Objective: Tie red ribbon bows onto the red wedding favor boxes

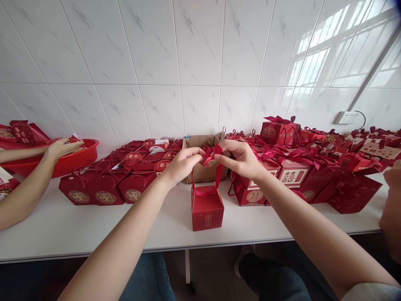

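Note:
A small red gift box [207, 211] stands upright near the table's front edge, between my forearms. From its top a red ribbon [218, 175] rises to my hands, where it forms loops. My left hand [184, 164] pinches the ribbon from the left, fingertips closed on it. My right hand [235, 158] holds the ribbon between thumb and fingers on the other side, close to the left fingertips. The box's top is partly open below the ribbon.
Red boxes [108, 194] are grouped at left; ribboned boxes [290, 171] crowd the right. A cardboard box [200, 142] sits behind my hands. At far left, a person's hands [58, 148] work over a red basin [89, 154]. Another person's arm [391, 205] shows at right.

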Available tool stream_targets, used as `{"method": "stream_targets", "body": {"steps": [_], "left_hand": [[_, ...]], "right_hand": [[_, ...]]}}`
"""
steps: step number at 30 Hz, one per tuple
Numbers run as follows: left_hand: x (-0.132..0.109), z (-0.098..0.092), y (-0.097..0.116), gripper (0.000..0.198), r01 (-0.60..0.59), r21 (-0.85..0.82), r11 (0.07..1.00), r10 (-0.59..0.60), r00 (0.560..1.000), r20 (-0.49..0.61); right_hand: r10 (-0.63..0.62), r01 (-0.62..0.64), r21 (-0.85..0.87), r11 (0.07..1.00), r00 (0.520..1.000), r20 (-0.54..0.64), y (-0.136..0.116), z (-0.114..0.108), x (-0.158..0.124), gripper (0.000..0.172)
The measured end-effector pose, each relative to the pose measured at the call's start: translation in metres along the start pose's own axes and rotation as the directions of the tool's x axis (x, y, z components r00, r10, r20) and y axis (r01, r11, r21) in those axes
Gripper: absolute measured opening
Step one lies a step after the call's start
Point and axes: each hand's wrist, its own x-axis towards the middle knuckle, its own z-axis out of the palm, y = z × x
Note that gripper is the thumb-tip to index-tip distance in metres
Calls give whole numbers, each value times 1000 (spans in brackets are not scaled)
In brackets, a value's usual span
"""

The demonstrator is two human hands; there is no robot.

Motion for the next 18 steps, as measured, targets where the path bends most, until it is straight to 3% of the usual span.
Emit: {"method": "stream_targets", "body": {"steps": [3,7,10,12,15,18], "left_hand": [[2,-4,-4,21,-11,-13,1000,11,998,-58],[0,-5,-4,29,19,-62,998,-19,1000,-7],[-5,-4,0,36,39,-76,996,-35,998,56],[-9,-4,4,40,17,14,1000,-17,999,37],[-17,-5,10,42,-81,325,942,102,994,-48],[-26,-5,14,33,-142,639,756,277,954,-117]], "right_hand": [[-215,242,-396,886,970,112,6,-1,-4,10],[-305,291,-640,711,948,92,11,3,-6,14],[-349,286,-658,697,936,37,12,6,-5,13],[-338,254,-627,737,941,-16,11,8,-4,14],[-249,150,-463,873,956,-159,9,11,-5,16],[-127,43,-276,960,948,-293,7,12,-6,12]]}}
